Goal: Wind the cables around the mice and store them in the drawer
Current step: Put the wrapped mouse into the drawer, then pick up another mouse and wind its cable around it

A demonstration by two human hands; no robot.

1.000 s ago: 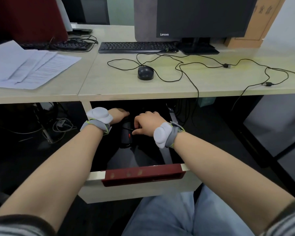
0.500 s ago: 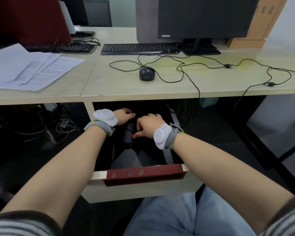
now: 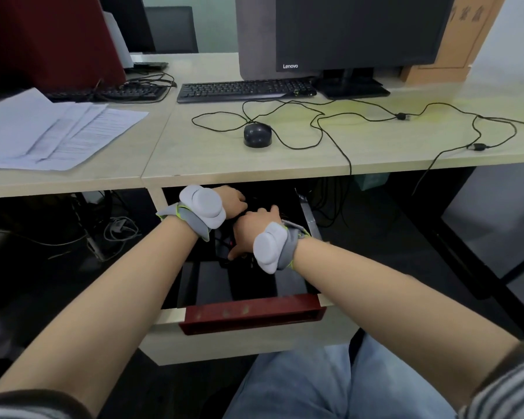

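Note:
A black mouse (image 3: 257, 134) lies on the desk, its thin black cable (image 3: 330, 137) spread in loose loops to the right. Below the desk edge the drawer (image 3: 251, 313) with a red handle stands pulled out. Both hands reach into its dark rear. My right hand (image 3: 251, 231) is curled over a second dark mouse (image 3: 224, 246) with a red wheel, mostly hidden in the shadow. My left hand (image 3: 229, 199) sits just behind and left of it, its fingers hidden under the desk edge.
A keyboard (image 3: 245, 89) and a Lenovo monitor (image 3: 357, 31) stand at the back of the desk. Loose papers (image 3: 58, 131) lie at the left. USB plugs (image 3: 404, 117) end the cables at the right. Metal drawer rails and floor wires show below.
Both hands have drawn closer together inside the drawer. The right hand has slid left over the dark mouse. The mouse on the desk has not moved.

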